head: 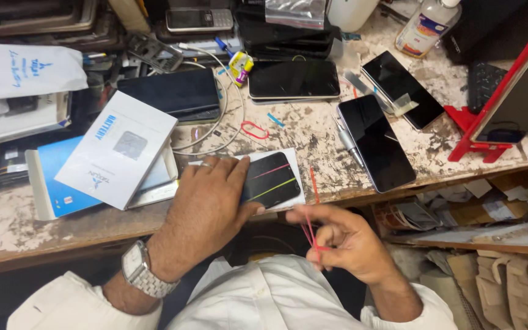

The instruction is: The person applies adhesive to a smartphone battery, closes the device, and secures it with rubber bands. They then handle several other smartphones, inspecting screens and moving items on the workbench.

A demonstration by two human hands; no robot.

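Red thin rubber band (pixel 310 235) is pinched in the curled fingers of the right hand (pixel 343 241), held just off the front edge of the worn, paint-flecked worktop (pixel 325 137). Left hand (pixel 206 211) lies flat, fingers extended, pressing a black flat phone (pixel 270 180) on a white card (pixel 293 164) at that edge, grasping nothing.

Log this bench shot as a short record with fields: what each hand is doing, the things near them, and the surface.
left hand: left hand lies flat on a dark phone banded with a red and a yellow-green rubber band, on a white card
right hand: right hand pinches a red rubber band in its fingers
nearby: white box; three dark phones, the closest; red phone stand; clear bottle
surface: worn, stained workbench
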